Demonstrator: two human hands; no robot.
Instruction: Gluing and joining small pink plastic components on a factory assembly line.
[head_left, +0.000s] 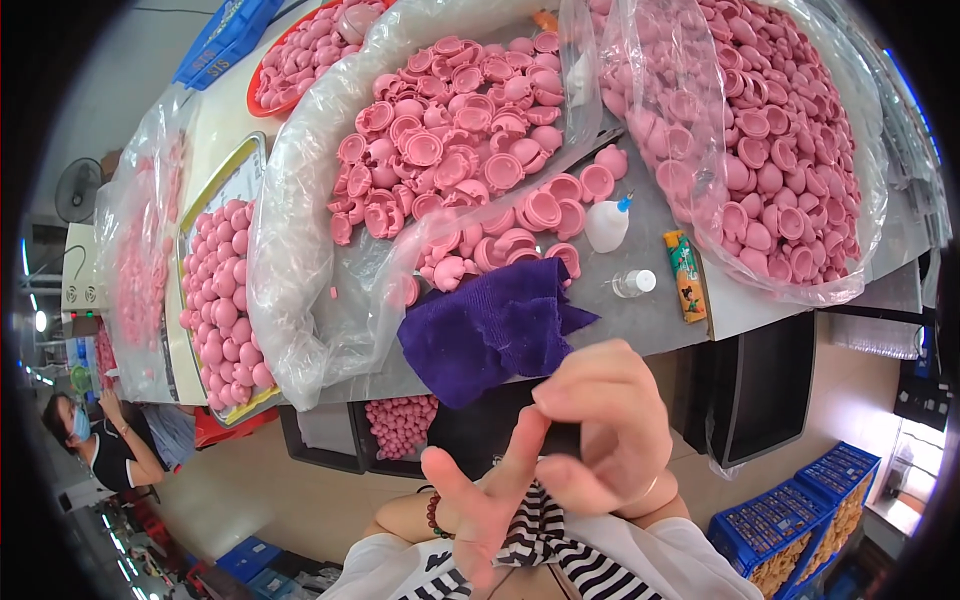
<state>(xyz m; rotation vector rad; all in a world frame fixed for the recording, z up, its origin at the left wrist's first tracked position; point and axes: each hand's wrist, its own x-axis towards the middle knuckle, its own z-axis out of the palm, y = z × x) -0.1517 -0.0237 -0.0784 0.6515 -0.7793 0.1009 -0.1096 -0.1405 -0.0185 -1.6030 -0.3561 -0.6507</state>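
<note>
My left hand [480,495] is raised in front of my lap, with two of its fingers stretched out and spread apart. Beside it, my right hand [615,430] has its fingers curled, and a fingertip meets the tip of one left finger. Whether anything small lies in the right fingers is hidden. Just beyond both hands, a purple cloth [490,325] hangs over the table's near edge. Behind the cloth lie pink half-round shells [540,210], some nested. A white squeeze bottle with a blue tip [607,225] and a small clear bottle [634,284] stand right of them.
Clear plastic bags hold many pink shells [440,130], with another heap [780,150] at right. Pink balls [222,300] fill a yellow-rimmed tray. A colourful packet [685,277] lies near the edge. Black bins [765,390] sit below; blue crates [770,525] stand lower right. A masked person [100,440] works at left.
</note>
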